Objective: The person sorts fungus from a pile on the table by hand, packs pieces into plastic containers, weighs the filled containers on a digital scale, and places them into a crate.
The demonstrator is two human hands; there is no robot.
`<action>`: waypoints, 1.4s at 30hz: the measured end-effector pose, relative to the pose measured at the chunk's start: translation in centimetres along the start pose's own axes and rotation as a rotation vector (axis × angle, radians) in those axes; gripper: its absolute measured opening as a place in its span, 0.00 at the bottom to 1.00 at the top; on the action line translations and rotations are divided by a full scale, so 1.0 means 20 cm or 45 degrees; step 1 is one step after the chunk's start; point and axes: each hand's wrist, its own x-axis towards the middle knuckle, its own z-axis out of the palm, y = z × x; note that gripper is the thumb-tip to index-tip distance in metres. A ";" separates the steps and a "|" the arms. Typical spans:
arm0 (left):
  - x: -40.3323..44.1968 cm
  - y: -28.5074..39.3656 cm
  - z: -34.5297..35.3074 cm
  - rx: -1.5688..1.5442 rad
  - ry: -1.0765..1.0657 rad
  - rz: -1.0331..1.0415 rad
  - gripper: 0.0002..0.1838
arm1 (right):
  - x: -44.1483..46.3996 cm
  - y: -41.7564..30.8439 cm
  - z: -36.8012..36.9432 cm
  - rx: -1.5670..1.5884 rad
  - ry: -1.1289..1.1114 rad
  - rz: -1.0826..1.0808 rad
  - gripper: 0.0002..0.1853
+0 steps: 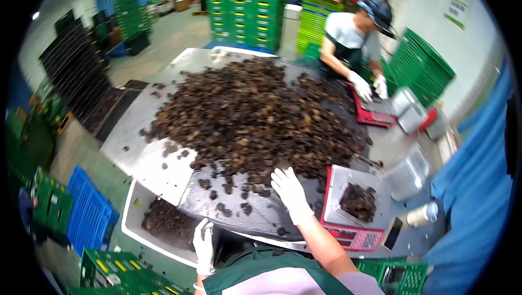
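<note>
My right hand [291, 192], in a white glove, reaches to the near edge of a big heap of dark brown, mushroom-like pieces [255, 115]. Its fingers are spread, and no piece shows in it. My left hand [204, 247], also gloved, is held up by the table's near edge, next to a white tub [130, 220] with brown bits inside. Its fingers are loosely bent and apart from the thumb, with nothing visible between them. Right of my right hand, a clear plastic container [343, 208] of the brown pieces sits on a red digital scale [348, 238].
Across the table, a person in white gloves works at another red scale [375, 118]. Clear containers [408, 170] and a white-capped bottle [421, 214] stand at right. Green crates [244, 12] are stacked behind; a blue crate [89, 211] and a green crate [122, 273] are at lower left.
</note>
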 end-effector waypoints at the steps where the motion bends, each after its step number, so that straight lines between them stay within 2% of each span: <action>1: 0.04 -0.06 0.04 -0.142 -0.053 -0.084 0.17 | -0.07 0.06 0.03 0.904 0.188 0.243 0.17; 2: 0.07 -0.04 0.08 -0.047 -0.153 -0.036 0.17 | -0.14 0.11 0.05 1.812 0.563 0.339 0.18; 3: 0.12 -0.01 0.15 0.048 -0.256 0.015 0.17 | -0.20 -0.04 -0.03 2.103 0.576 0.527 0.18; 4: 0.16 0.02 0.22 0.104 -0.331 0.120 0.17 | -0.25 -0.21 -0.10 2.100 0.571 0.728 0.21; 5: 0.18 0.05 0.30 -0.014 -0.355 0.020 0.17 | -0.35 -0.30 -0.13 2.004 0.457 0.703 0.22; 7: 0.25 0.04 0.43 0.092 -0.480 0.153 0.18 | -0.52 -0.50 -0.31 1.642 0.280 0.838 0.21; 8: 0.25 0.07 0.51 0.104 -0.546 0.170 0.18 | -0.60 -0.54 -0.40 1.573 0.291 0.965 0.20; 9: 0.25 0.10 0.59 0.111 -0.593 0.192 0.18 | -0.69 -0.58 -0.52 1.372 0.406 1.031 0.19; 11: 0.20 0.12 0.77 0.001 -0.754 0.244 0.18 | -0.86 -0.58 -0.83 1.028 0.653 0.933 0.16; 12: 0.15 0.17 0.87 -0.086 -0.796 0.087 0.17 | -0.91 -0.58 -0.96 0.786 0.906 0.928 0.14; 14: 0.07 0.26 1.05 -0.053 -0.951 0.115 0.17 | -1.06 -0.46 -1.17 0.705 1.270 0.893 0.16; 15: 0.05 0.31 1.13 0.145 -1.014 0.317 0.18 | -1.14 -0.32 -1.25 0.620 1.391 0.979 0.18; 16: 0.02 0.36 1.20 0.313 -1.093 0.408 0.20 | -1.16 -0.17 -1.31 0.531 1.477 1.107 0.18; 17: -0.01 0.40 1.28 0.482 -1.165 0.505 0.22 | -1.19 -0.04 -1.33 0.604 1.461 1.092 0.20; 18: -0.05 0.41 1.35 0.531 -1.235 0.463 0.24 | -1.26 0.15 -1.34 0.873 1.373 1.066 0.22; 20: -0.11 0.39 1.48 0.573 -1.326 0.326 0.29 | -1.16 0.21 -1.35 0.965 1.290 1.223 0.22; 22: -0.14 0.26 1.54 0.254 -1.372 0.052 0.28 | -1.08 0.15 -1.37 0.990 1.269 1.285 0.22; 23: -0.17 0.28 1.55 0.106 -1.390 -0.127 0.28 | -1.04 0.08 -1.37 0.857 1.273 1.124 0.21; 24: -0.18 0.24 1.54 0.027 -1.392 -0.154 0.29 | -1.04 0.04 -1.39 0.720 1.274 0.963 0.20; 25: -0.18 0.20 1.53 -0.055 -1.391 -0.180 0.29 | -1.08 0.00 -1.38 0.719 1.284 0.966 0.20; 27: -0.20 0.21 1.51 -0.115 -1.385 -0.337 0.27 | -1.17 -0.11 -1.31 0.435 0.978 0.899 0.19; 29: -0.25 0.28 1.49 -0.161 -1.354 -0.414 0.27 | -1.29 -0.18 -1.16 -0.042 0.794 0.984 0.21; 31: -0.28 0.29 1.50 -0.280 -1.299 -0.668 0.24 | -1.28 -0.29 -1.09 -0.210 0.836 0.939 0.28; 32: -0.31 0.27 1.49 -0.353 -1.316 -0.523 0.22 | -1.29 -0.32 -1.08 -0.187 0.835 1.010 0.29; 33: -0.33 0.31 1.48 -0.404 -1.287 -0.626 0.19 | -1.30 -0.34 -1.08 -0.165 0.837 1.079 0.30; 35: -0.30 0.20 1.49 -0.370 -1.370 -0.541 0.16 | -1.29 -0.39 -1.09 -0.292 0.972 1.120 0.30; 37: -0.30 0.20 1.49 -0.233 -1.395 -0.510 0.15 | -1.40 -0.32 -1.03 -0.210 0.953 1.129 0.25; 38: -0.30 0.21 1.49 -0.231 -1.411 -0.531 0.14 | -1.48 -0.27 -1.00 -0.295 0.711 1.198 0.17; 39: -0.30 0.21 1.48 -0.230 -1.425 -0.559 0.13 | -1.50 -0.25 -1.00 0.658 0.680 1.486 0.11; 41: -0.26 0.19 1.49 -0.264 -1.522 -0.607 0.13 | -1.52 -0.28 -0.97 0.979 0.727 1.348 0.11; 42: -0.25 0.20 1.49 -0.232 -1.577 -0.673 0.14 | -1.51 -0.30 -0.95 1.053 0.801 1.374 0.11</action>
